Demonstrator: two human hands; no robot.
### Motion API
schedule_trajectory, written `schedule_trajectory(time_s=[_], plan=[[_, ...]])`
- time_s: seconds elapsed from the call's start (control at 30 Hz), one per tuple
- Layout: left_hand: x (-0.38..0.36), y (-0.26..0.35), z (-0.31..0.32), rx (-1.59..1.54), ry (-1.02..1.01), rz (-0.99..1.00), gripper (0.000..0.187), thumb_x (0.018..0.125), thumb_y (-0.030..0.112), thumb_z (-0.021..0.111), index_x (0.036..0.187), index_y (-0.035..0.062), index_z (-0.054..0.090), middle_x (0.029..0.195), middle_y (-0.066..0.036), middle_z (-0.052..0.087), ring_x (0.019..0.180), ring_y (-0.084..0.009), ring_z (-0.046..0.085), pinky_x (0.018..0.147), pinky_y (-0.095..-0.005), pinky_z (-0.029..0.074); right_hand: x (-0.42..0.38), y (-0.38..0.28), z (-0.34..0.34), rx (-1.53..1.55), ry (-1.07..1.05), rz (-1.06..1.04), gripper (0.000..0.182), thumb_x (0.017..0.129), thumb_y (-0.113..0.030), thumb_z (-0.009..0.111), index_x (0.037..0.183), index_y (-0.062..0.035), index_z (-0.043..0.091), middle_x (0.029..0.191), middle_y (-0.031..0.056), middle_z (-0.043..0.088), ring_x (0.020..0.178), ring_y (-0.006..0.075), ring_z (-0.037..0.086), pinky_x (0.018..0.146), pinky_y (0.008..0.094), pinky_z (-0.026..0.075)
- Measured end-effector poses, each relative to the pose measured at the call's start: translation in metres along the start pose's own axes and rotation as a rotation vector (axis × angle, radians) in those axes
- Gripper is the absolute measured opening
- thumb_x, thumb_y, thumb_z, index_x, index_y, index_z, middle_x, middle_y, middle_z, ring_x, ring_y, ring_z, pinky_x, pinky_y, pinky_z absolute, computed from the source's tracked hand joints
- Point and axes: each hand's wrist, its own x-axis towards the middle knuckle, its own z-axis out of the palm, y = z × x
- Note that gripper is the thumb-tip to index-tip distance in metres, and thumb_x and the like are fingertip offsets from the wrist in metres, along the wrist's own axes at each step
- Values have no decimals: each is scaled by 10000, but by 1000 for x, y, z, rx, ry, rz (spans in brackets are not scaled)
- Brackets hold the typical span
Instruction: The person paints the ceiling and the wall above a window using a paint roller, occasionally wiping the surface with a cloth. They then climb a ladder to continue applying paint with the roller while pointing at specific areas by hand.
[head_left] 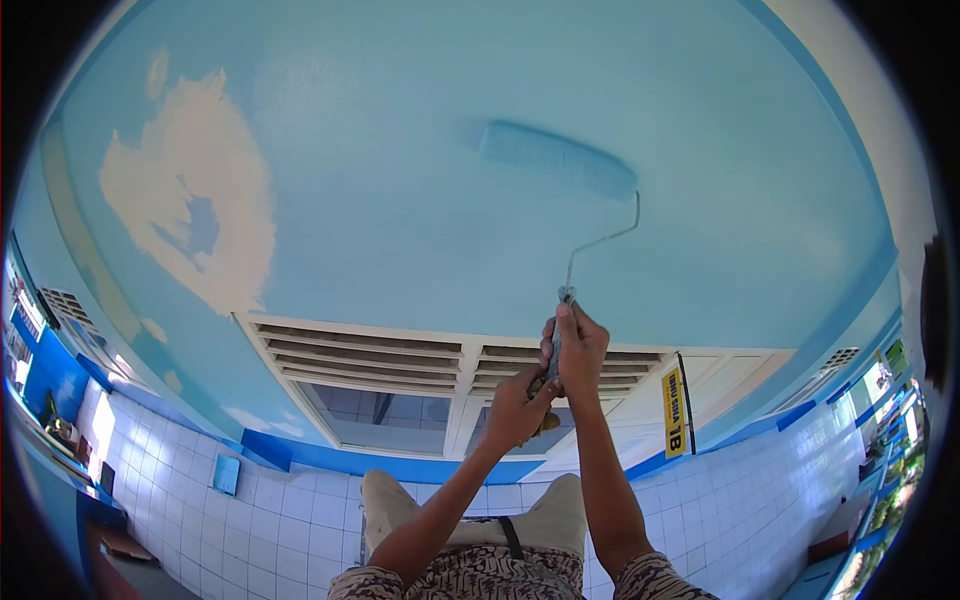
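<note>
A paint roller (560,158) with a light blue sleeve lies against the blue painted surface (400,220). Its bent wire frame runs down to a handle. My right hand (580,350) is wrapped round the upper part of that handle, just below the wire. Lower and to the left, my left hand (518,408) is closed round the handle's lower end. A large whitish unpainted patch (235,210) with a ragged edge shows on the surface at the left.
Below the surface is a white-framed louvred window (465,385). A yellow sign (673,412) hangs right of my hands. White floor tiles (300,510) lie far below, with a light blue object (226,474) at the left. Furniture stands at both sides.
</note>
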Motion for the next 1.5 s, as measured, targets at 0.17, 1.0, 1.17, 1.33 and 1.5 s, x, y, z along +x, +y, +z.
schedule_trajectory(time_s=[0.17, 1.0, 1.17, 1.33, 1.5], plan=[[-71, -71, -9, 7, -85, -213, 321, 971, 260, 629, 1055, -48, 662, 793, -123, 700, 717, -150, 644, 665, -327, 509, -68, 103, -11, -106, -14, 84, 323, 1032, -206, 544, 785, -5, 594, 608, 30, 542, 430, 97, 508, 376, 263, 400], [-43, 45, -63, -136, 87, -98, 328, 987, 252, 627, 1096, -57, 638, 682, -35, 602, 657, -52, 489, 581, -282, 442, -26, -24, 66, 14, -47, 28, 347, 1028, -187, 523, 744, 10, 556, 612, 39, 528, 430, 95, 510, 357, 266, 395], [-20, 86, -67, -168, 156, 78, 398, 999, 258, 607, 1253, -48, 596, 710, -17, 577, 711, -55, 457, 628, -257, 422, 19, -78, 89, 19, -41, -162, 349, 1028, -181, 519, 735, 9, 545, 618, 44, 531, 427, 104, 510, 353, 268, 403], [-17, 65, -69, -105, 218, 139, 486, 1007, 314, 594, 1337, -39, 548, 651, -58, 597, 604, -86, 495, 588, -279, 442, 30, -75, 100, 49, -57, -208, 341, 1026, -182, 523, 741, 4, 544, 616, 42, 527, 425, 100, 506, 350, 272, 403], [-48, 9, -86, -173, 224, -3, 389, 1010, 290, 582, 1218, -37, 614, 659, -66, 597, 606, -86, 498, 578, -288, 444, -16, 3, 105, -19, -54, -97, 303, 1031, -174, 515, 786, -2, 561, 618, 34, 533, 418, 86, 501, 345, 257, 377]])
